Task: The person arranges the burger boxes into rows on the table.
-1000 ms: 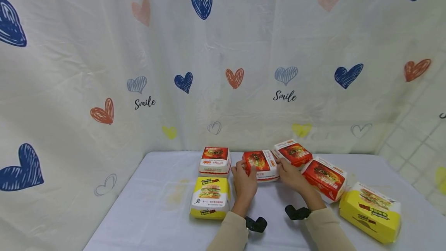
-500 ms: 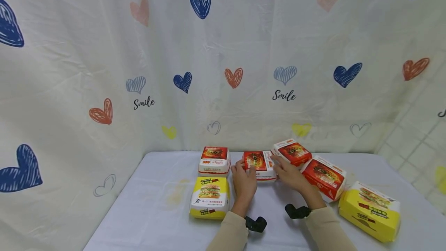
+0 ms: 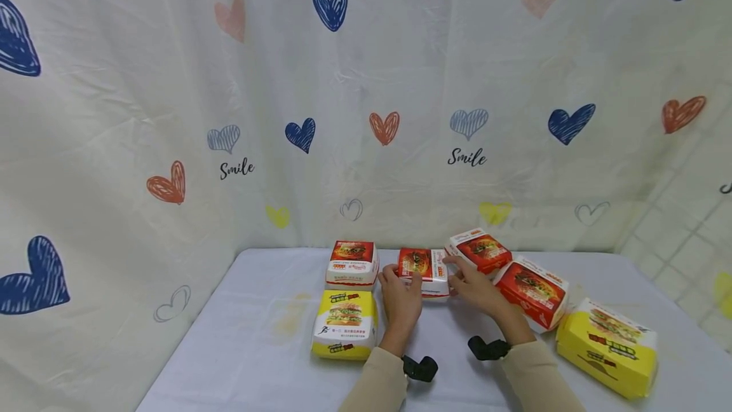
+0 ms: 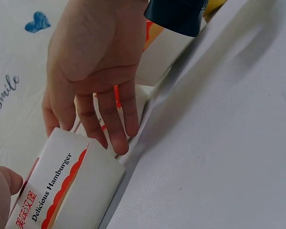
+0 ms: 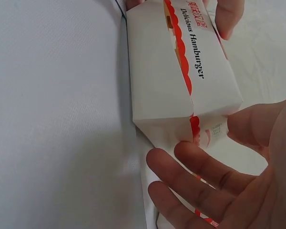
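Observation:
A red and white hamburger box (image 3: 424, 264) lies on the white tabletop (image 3: 274, 361) between both hands. My left hand (image 3: 400, 304) is at its left end, the thumb by the front corner; in the left wrist view the other fingers hang nearly straight beyond that end. At the opposite end, my right hand (image 3: 480, 288) touches the box with thumb and index finger, and the right wrist view shows its remaining fingers (image 5: 181, 176) extended below. "Delicious Hamburger" is printed along the front of the box (image 5: 200, 62). Its far side is hidden.
Left of the hands, a red and white box (image 3: 352, 259) stands behind a yellow box (image 3: 345, 326). To the right lie two more red boxes, one behind (image 3: 485, 252) and one nearer (image 3: 532, 291), then a yellow box (image 3: 609, 348). A heart-print curtain (image 3: 366, 68) hangs behind the table.
The middle box has slid slightly left and turned a little. My right hand's fingers have shifted from gripping its right side to touching that end. My left hand has barely moved.

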Tool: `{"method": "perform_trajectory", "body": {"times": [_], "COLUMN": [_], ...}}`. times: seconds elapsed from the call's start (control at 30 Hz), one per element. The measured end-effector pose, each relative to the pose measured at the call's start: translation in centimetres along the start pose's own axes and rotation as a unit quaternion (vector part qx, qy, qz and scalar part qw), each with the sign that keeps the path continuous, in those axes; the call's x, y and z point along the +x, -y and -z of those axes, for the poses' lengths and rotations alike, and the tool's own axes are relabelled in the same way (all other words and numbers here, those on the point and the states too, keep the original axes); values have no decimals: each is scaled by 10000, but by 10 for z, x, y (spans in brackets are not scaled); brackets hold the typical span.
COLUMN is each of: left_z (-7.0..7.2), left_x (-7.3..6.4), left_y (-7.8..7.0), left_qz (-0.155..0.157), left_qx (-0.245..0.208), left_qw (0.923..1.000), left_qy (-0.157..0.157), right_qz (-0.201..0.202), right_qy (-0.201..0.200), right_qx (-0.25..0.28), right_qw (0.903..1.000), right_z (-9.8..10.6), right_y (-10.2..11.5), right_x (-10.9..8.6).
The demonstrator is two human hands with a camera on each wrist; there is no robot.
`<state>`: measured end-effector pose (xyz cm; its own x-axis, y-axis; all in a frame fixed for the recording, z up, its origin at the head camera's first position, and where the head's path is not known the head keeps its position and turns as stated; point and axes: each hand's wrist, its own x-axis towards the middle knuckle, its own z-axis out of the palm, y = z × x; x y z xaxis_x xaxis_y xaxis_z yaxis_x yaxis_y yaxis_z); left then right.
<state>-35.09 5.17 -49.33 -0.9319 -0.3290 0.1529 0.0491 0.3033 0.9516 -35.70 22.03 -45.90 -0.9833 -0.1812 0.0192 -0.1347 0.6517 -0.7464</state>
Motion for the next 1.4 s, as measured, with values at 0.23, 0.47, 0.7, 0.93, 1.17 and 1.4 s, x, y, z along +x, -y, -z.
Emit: {"method": "perform_trajectory", "body": {"times": [0.23,0.47,0.7,0.93,1.17,1.4], "left_z": [0,-2,-3,-4,-6,-7], "left_x": [-1,0,-1,-5,-6,-7], "left_y": [1,2,1,-2,-4,-4], "left_qz": [91,88,201,431,364,291], "left_qx": [15,24,-34,37,172,388], "left_qw": [9999,9999,9997,9991,9990,9986], "left_qy": [79,121,163,-19,-176,-210], "right_qz": [395,501,619,609,637,605], "right_qy": [32,216,250,327,221,179], "right_qx": [-24,334,503,793,1051,926], "right_qw": [9992,9980,9965,9944,9922,9937], "right_z": [-4,-3,-4,-8,-12,-11], "right_y": [-9,-10,-13,-20,-20,-21], "right_x": [5,5,6,9,12,10]}}
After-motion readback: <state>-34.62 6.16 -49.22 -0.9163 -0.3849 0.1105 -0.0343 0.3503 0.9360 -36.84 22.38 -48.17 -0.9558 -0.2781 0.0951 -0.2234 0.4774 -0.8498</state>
